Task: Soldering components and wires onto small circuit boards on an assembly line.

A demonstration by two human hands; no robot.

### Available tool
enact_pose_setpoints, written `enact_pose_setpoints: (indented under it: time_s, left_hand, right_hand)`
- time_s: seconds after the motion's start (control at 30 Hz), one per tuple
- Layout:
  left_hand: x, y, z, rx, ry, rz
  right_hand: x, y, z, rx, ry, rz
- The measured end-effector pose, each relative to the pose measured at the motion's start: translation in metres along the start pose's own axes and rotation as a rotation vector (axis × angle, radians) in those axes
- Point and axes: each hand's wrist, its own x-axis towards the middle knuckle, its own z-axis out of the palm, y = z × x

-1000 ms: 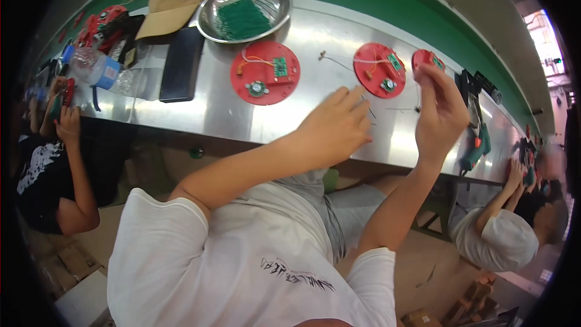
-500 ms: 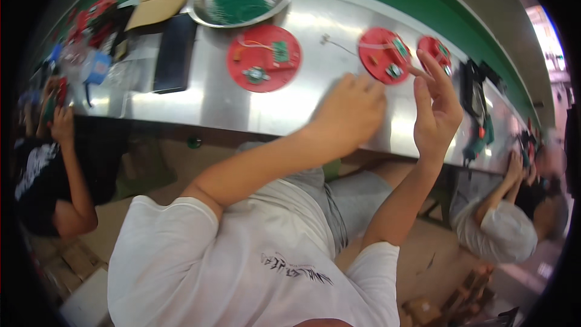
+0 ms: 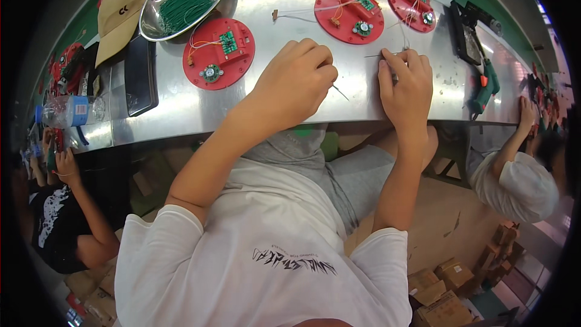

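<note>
On the steel bench (image 3: 181, 109), left hand (image 3: 296, 82) pinched shut on a thin wire (image 3: 340, 92) poking toward four o'clock; right hand (image 3: 407, 82) pressed flat, fingers together, pinning another wire's (image 3: 378, 56) end steady.

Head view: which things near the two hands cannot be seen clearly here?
- Head view: what the left hand pinches is hidden by its curled fingers; only a thin wire tip sticks out.
- Head view: the wire under the right hand is too thin to follow; the fingers cover its end.
- Head view: parts on the red discs are too small to identify.
</note>
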Motion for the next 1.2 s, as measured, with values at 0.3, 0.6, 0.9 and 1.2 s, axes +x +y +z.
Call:
enact_pose_setpoints:
  time_s: [0.3,0.6,0.9,1.2]
  left_hand:
    - [-0.029,0.041,0.007,0.006,0.064,-0.008]
    - [-0.035,0.033,0.026,0.138,0.194,0.127]
    - [-0.031,0.035,0.024,0.090,0.161,0.084]
    - [-0.029,0.045,0.019,0.059,0.081,0.010]
  right_hand:
    - [-0.024,0.003,-0.005,0.149,0.086,-0.021]
    - [-0.060,-0.035,-0.012,0.253,0.098,-0.086]
    - [-0.075,-0.063,0.005,0.362,0.121,-0.095]
    - [-0.080,-0.074,0.006,0.361,0.165,-0.039]
